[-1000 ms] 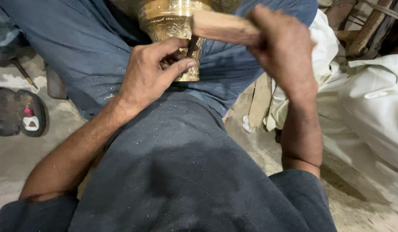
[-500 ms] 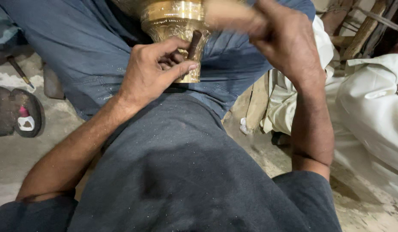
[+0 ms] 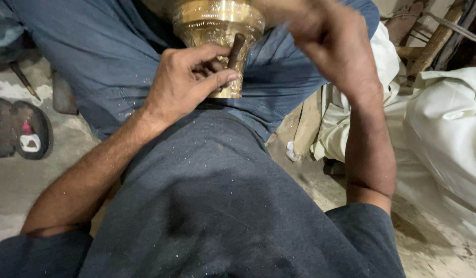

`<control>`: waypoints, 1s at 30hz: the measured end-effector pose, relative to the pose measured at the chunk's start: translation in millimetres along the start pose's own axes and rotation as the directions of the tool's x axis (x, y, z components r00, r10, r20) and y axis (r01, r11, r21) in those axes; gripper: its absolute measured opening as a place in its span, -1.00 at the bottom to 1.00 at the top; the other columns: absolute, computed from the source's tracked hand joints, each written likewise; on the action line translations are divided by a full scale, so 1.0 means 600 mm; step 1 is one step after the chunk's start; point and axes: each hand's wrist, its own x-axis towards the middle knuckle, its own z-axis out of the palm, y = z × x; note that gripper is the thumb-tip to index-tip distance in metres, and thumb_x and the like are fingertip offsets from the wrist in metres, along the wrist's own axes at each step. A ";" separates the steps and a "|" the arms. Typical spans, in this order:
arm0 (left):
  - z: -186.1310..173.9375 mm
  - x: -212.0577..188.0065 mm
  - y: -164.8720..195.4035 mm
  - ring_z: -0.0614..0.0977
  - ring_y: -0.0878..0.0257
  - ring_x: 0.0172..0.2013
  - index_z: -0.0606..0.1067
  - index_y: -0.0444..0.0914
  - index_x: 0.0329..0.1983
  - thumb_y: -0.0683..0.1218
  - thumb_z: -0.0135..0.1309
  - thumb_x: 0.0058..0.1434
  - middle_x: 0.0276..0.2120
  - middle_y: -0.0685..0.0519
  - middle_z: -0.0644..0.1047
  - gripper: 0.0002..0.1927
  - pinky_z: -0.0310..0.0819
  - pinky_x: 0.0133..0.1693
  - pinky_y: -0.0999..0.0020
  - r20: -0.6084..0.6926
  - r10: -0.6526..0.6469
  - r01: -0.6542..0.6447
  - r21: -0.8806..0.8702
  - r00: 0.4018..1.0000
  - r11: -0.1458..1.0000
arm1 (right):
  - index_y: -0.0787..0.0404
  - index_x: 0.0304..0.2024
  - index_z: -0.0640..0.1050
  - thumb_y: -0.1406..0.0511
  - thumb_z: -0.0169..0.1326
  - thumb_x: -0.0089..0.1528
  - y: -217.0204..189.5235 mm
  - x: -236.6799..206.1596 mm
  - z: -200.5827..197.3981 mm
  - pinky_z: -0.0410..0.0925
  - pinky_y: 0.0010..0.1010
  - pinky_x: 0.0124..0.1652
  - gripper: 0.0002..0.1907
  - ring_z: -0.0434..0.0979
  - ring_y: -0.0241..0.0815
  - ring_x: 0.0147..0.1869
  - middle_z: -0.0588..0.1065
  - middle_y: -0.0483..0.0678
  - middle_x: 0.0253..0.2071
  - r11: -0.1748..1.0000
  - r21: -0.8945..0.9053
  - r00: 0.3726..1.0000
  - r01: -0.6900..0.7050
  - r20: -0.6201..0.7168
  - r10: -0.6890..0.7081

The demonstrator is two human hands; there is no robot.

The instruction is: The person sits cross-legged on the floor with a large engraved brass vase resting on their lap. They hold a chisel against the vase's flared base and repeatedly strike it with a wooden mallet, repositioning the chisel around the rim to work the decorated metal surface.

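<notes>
Pinching a short dark metal punch [image 3: 235,50] between thumb and fingers, my left hand [image 3: 189,82] presses its tip against the side of the ornate brass vessel [image 3: 217,28], which sits in my lap at the top centre of the frame. My right hand [image 3: 333,44] hangs blurred at the upper right, curled closed, though I cannot tell around what. A dark sandal [image 3: 22,128] lies at the left edge.

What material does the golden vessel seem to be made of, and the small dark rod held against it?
The golden vessel looks like polished brass: yellow shine, embossed pattern. The small dark rod, held in the left hand, seems dull iron or steel, brown and matte; wood cannot be excluded.
</notes>
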 end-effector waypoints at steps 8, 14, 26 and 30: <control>-0.009 -0.001 0.002 0.72 0.37 -0.37 0.58 -0.29 0.05 -0.03 0.30 0.38 -0.33 0.02 0.69 -0.70 0.64 -0.36 0.51 0.002 -0.033 0.033 -0.077 0.999 0.996 | 0.27 0.00 0.45 0.43 0.31 0.20 0.011 0.001 -0.008 0.45 -0.07 -0.11 -0.63 0.62 0.19 -0.07 0.55 0.16 -0.17 0.992 -0.096 0.992 0.083 0.099 -0.074; -0.007 -0.009 -0.004 0.73 0.35 -0.35 0.57 -0.29 0.10 0.00 0.27 0.38 -0.29 0.01 0.69 -0.66 0.66 -0.36 0.50 -0.001 -0.048 0.048 -0.077 0.999 0.996 | 0.34 0.14 0.45 0.43 0.34 0.21 0.023 0.001 0.006 0.42 -0.04 -0.16 -0.51 0.59 0.27 -0.08 0.56 0.21 -0.16 0.920 -0.334 0.979 0.204 0.090 -0.184; -0.012 -0.010 -0.007 0.71 0.37 -0.39 0.58 -0.30 0.06 -0.04 0.32 0.34 -0.32 0.00 0.68 -0.67 0.63 -0.41 0.53 -0.009 -0.061 0.060 -0.052 0.998 0.997 | 0.37 -0.04 0.53 0.45 0.33 0.14 0.004 0.011 -0.003 0.44 -0.12 -0.16 -0.63 0.59 0.22 -0.14 0.56 0.22 -0.21 0.910 -0.279 0.951 0.308 0.080 -0.298; -0.013 -0.014 -0.013 0.73 0.37 -0.32 0.57 -0.30 0.07 -0.04 0.32 0.38 -0.29 0.01 0.69 -0.69 0.68 -0.33 0.53 -0.021 -0.031 0.028 -0.101 0.999 0.994 | 0.28 -0.10 0.49 0.40 0.30 0.35 -0.010 0.021 -0.003 0.49 -0.20 -0.08 -0.79 0.69 0.07 -0.06 0.60 0.09 -0.14 0.997 0.034 0.989 0.063 0.129 -0.067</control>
